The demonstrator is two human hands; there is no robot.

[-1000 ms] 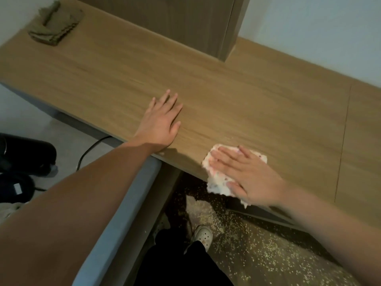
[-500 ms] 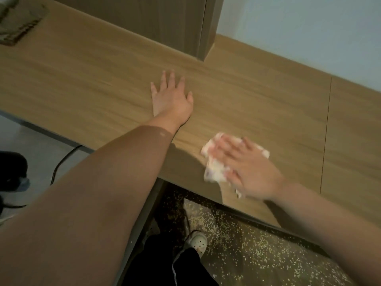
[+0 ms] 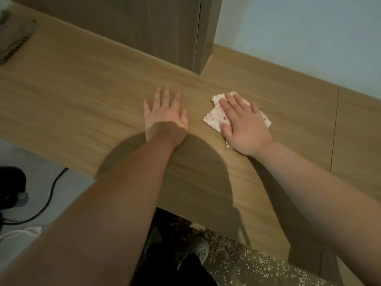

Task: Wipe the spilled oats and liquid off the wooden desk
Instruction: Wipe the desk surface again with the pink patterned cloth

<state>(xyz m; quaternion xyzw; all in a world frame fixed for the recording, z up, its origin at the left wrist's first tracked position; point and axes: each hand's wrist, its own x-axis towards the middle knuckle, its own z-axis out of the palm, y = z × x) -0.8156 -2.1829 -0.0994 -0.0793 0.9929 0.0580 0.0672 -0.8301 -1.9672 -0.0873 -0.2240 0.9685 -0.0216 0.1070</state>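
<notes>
A light wooden desk [image 3: 82, 100] with visible grain filled most of the view. A small white cloth [image 3: 216, 118] with pink specks and scalloped edges lay flat on it, toward one o'clock of centre, pressed beneath the right hand [image 3: 245, 129]. Pale oats [image 3: 247, 263] speckled the floor [image 3: 274, 274] at five o'clock.

Was dim and warm-toned, with no glare anywhere. Came from above and behind, to judge by the broad rounded shadow thrown forward across the wooden desk [image 3: 206, 172], reaching up to the wrist of the left hand [image 3: 165, 118]. Laid a narrower dark band along the right forearm [image 3: 309, 182]. Looked soft throughout, smeared most at the folded cloth [image 3: 14, 38] in the far left corner. Bowed the desk's straight edges, wide-angle fashion. Rendered the wall [image 3: 299, 38] palest, a flat bluish grey.
</notes>
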